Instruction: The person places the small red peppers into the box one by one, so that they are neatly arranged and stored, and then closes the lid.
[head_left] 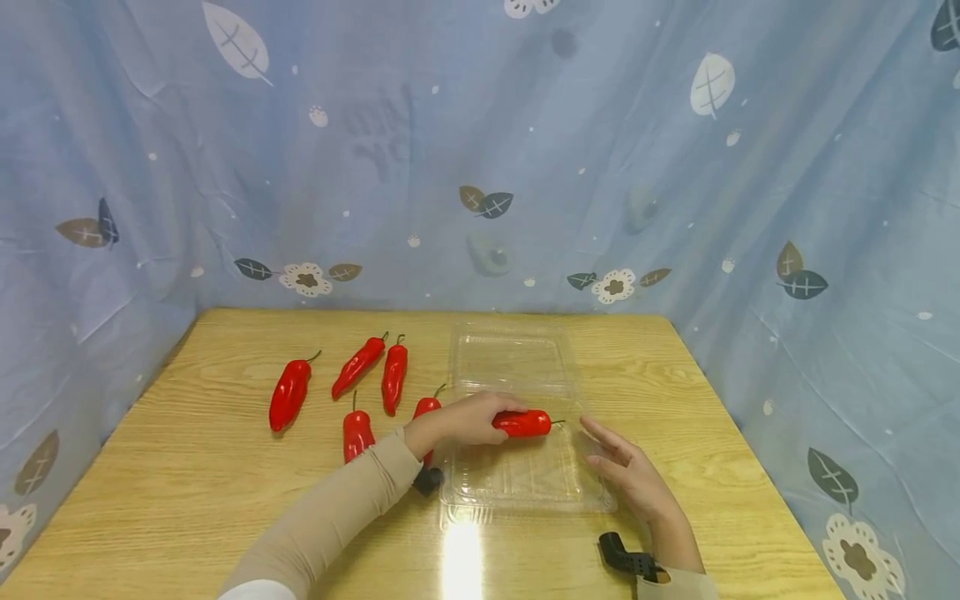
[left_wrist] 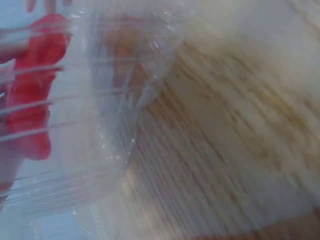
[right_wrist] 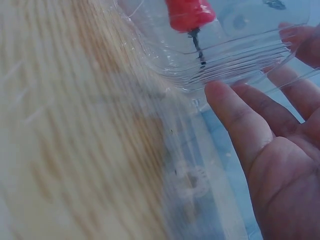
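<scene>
From my remote station, nearest first: I log a black fitting at the right wrist, above the near part of the table. Just past it, of the two hands, the right hand has fingers extended and spread, holding nothing, at the right wall of a clear plastic tray; contact I cannot tell. The tray sits right of the table's middle. The left hand has its fingers curled round one red pepper, within the tray's outline, stem towards the table's right edge; whether it touches the tray floor I cannot tell. Left of the tray, two peppers are partly hidden by the left arm. Beyond them, three more peppers lie towards the table's far left corner. Clear lid folded back near the far edge; blue leaf-print curtain behind.
</scene>
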